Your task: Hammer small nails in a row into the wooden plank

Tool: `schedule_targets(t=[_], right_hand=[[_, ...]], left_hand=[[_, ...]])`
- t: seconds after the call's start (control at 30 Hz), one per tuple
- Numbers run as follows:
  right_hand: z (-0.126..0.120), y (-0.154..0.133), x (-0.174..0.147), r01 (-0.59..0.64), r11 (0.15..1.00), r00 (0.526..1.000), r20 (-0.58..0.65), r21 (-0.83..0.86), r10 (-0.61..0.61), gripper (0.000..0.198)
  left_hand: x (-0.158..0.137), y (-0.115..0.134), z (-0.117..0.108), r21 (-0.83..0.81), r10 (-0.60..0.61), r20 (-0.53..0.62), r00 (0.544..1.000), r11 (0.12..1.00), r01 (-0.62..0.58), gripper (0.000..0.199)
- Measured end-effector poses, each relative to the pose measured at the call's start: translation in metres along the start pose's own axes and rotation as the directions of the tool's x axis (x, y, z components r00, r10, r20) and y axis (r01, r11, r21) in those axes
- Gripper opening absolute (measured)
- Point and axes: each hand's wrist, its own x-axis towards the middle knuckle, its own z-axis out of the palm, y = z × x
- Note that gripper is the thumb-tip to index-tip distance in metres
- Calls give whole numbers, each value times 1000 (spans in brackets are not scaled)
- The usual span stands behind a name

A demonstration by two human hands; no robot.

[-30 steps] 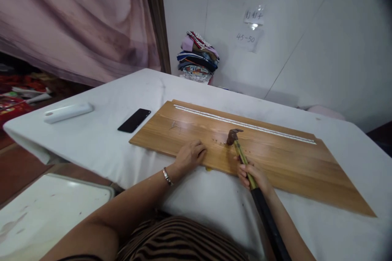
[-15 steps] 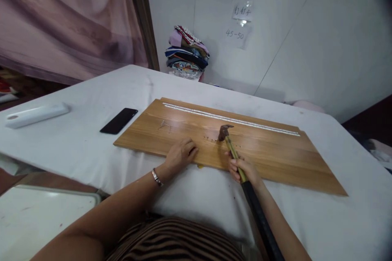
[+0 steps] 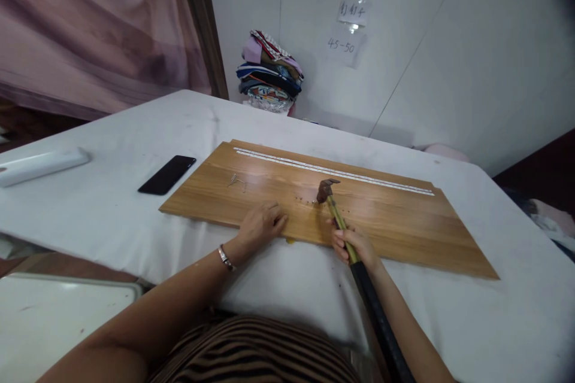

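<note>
My right hand (image 3: 353,243) is wrapped round the handle of a claw hammer (image 3: 339,219), gripping the yellowish part above a long black section. The rusty hammer head is over a row of small nail heads (image 3: 302,199) in a wooden board (image 3: 399,221); whether it touches one cannot be made out. Resting on the board's near edge, left of the hammer, is my left hand (image 3: 262,224), its fingers lying loosely bent on the wood and holding nothing visible. A few loose nails (image 3: 238,181) lie on the board beyond that hand.
Two white measuring strips (image 3: 332,171) run along the board's far side. On the white-covered table (image 3: 112,215) lie a black phone (image 3: 167,175) and a long white object (image 3: 42,166). Folded cloths (image 3: 269,75) are piled by the wall. A pale stool or chair top (image 3: 58,317) stands lower left.
The whole view has shifted slightly. Both hands and the hammer keep nearly the same places over the board.
</note>
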Motion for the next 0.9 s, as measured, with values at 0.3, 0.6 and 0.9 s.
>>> schedule_targets(t=[0.3, 0.6, 0.9], right_hand=[[0, 1, 1, -23, 1000, 1000, -4, -16, 23, 35], [-14, 7, -3, -55, 998, 998, 2, -27, 55, 36], [-8, 5, -4, -34, 999, 999, 3, -33, 34, 47]], left_hand=[[-1, -5, 6, -62, 20, -48, 999, 998, -22, 16], [0, -8, -5, -296, -112, -75, 991, 951, 85, 15], [4, -54, -54, 19, -475, -171, 863, 874, 485, 18]])
